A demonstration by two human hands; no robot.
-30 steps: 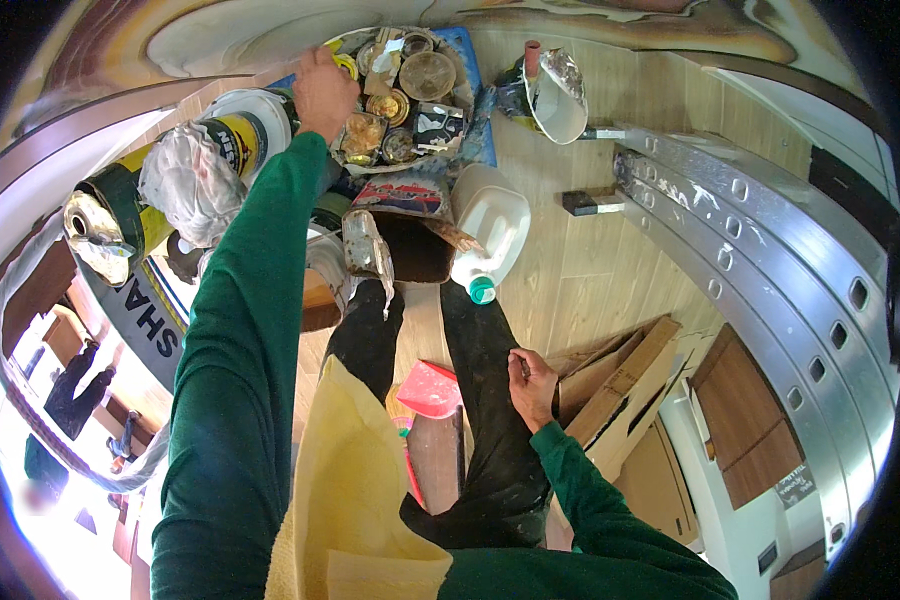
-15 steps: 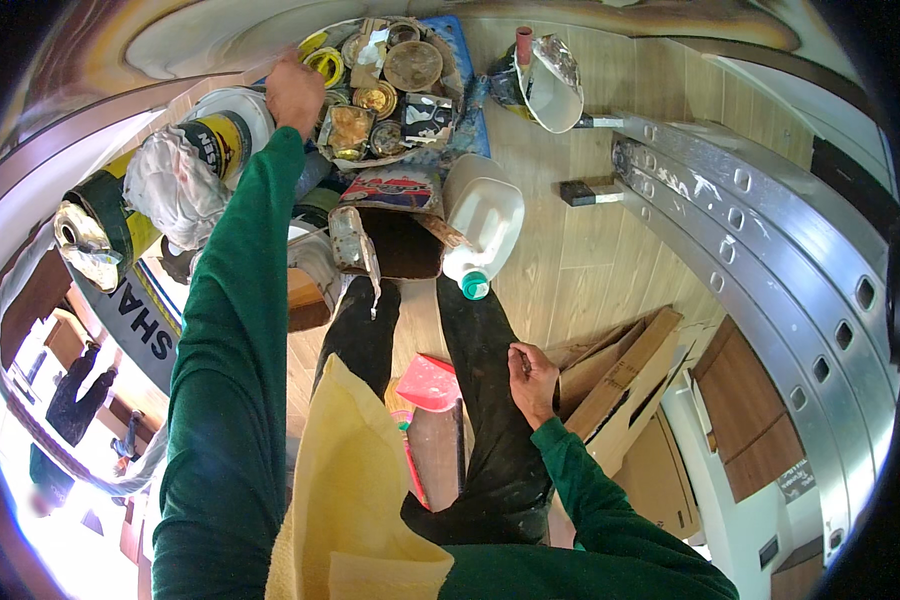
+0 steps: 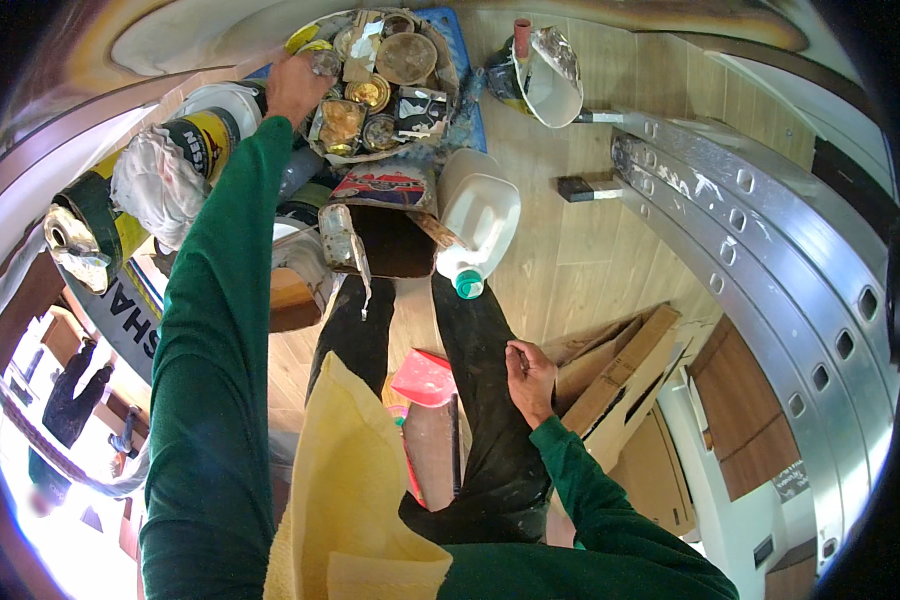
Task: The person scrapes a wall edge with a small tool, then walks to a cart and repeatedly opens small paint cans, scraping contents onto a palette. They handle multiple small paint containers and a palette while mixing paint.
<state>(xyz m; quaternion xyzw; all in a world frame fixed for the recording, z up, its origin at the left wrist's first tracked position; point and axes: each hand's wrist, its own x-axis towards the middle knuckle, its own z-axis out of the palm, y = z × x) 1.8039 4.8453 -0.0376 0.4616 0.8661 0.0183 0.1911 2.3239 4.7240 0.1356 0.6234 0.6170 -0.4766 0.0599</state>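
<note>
My left hand (image 3: pixel 298 88) reaches far forward over the left side of a round tub (image 3: pixel 375 152) filled with paint-stained tins, lids and small containers. Its fingers are curled down at a greyish round piece (image 3: pixel 325 62) beside a yellow ring (image 3: pixel 315 46); what they grip is mostly hidden by the hand. Near the right side of the hand lie a gold tin (image 3: pixel 370 92) and a brown round lid (image 3: pixel 407 60). My right hand (image 3: pixel 532 380) rests by my right knee, fingers loosely curled in, with nothing visible in them.
A white jug with a green cap (image 3: pixel 480 205) and an open, stained box-like container (image 3: pixel 382 190) stand before my feet. Paint buckets (image 3: pixel 205 135) crowd the left. An aluminium ladder (image 3: pixel 760 240) and cardboard (image 3: pixel 620 365) lie right. A red dustpan (image 3: pixel 425 378) is between my legs.
My left hand has shifted slightly right and further over the tub, now covering part of the yellow ring. The view has moved a little; my right hand stays by the knee.
</note>
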